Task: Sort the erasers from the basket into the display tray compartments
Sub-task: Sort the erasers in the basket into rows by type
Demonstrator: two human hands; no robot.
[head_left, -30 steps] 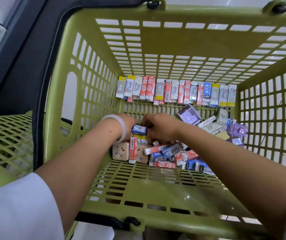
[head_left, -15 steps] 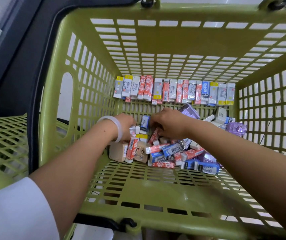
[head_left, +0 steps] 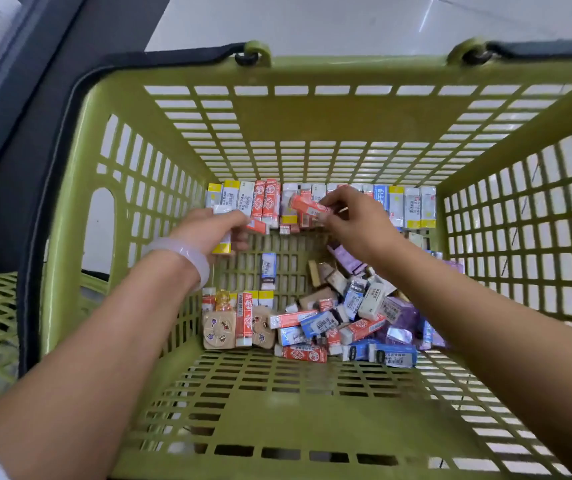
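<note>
We have moved both hands from the loose pile to the back row: right hand [head_left: 350, 220] pinching a red eraser [head_left: 307, 206], left hand [head_left: 213, 230] apparently gripping a yellow-ended eraser [head_left: 223, 244]; lining up continues.

1. The basket [head_left: 312, 427] is olive green with a slotted grid pattern.
2. The basket handle [head_left: 52, 140] is black.
3. The row of erasers [head_left: 412, 206] shows yellow, white, red and blue sleeves.
4. The bracelet [head_left: 187, 252] is pale translucent white.
5. The wooden blocks [head_left: 218, 329] are tan with small printed pictures.

The small boxed erasers [head_left: 315, 320] in the green plastic basket [head_left: 312, 112] have labels too blurry to read.
</note>
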